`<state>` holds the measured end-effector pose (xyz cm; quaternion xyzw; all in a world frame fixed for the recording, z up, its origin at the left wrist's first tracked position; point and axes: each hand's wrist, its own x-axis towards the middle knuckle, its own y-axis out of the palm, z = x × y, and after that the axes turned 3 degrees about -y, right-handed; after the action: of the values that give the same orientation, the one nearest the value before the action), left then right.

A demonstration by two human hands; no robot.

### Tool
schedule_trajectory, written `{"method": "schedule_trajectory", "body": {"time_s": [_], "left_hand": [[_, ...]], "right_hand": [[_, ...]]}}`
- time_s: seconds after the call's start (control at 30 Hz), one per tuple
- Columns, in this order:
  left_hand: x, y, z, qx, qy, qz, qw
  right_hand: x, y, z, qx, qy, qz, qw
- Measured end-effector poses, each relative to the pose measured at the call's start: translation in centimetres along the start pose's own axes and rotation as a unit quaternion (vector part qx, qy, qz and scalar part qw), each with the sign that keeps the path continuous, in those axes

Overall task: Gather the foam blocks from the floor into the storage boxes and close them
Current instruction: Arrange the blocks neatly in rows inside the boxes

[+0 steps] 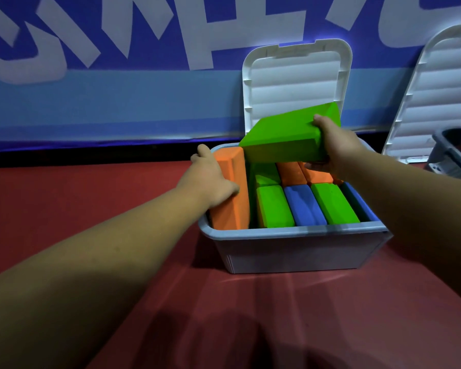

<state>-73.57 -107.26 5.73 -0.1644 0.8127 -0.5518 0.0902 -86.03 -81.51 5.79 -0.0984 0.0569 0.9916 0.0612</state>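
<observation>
Storage box [290,251] sits on the red floor [250,315], its white lid [296,83] propped open behind so we can load it; packed blocks nearly fill it. We hold the green foam block [285,137] tilted above the back row, our right hand [333,145] clamped on its end, thumb on top, fingers beneath. Our left hand [210,179] curls over the orange foam block [232,193] standing against the box's left wall, probably pressing it aside for room.

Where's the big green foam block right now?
Head view, right of centre: the right hand holds the green block tilted above the storage box, before its raised white lid; the left hand grips an orange block to its left.
</observation>
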Motion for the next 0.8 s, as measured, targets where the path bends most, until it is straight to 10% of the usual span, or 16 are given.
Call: {"method": "schedule_trajectory", "body": {"time_s": [0.57, 0.8], "left_hand": [[0.1, 4.8, -1.5, 0.306, 0.021, 0.153, 0.939], [-0.3, 5.6, -2.8, 0.220, 0.092, 0.198, 0.951]], "right_hand": [[0.1, 1.5, -1.8, -0.120, -0.062, 0.102, 0.986], [0.4, 2.2, -2.6, -0.178, -0.079, 0.164, 0.967]]}}
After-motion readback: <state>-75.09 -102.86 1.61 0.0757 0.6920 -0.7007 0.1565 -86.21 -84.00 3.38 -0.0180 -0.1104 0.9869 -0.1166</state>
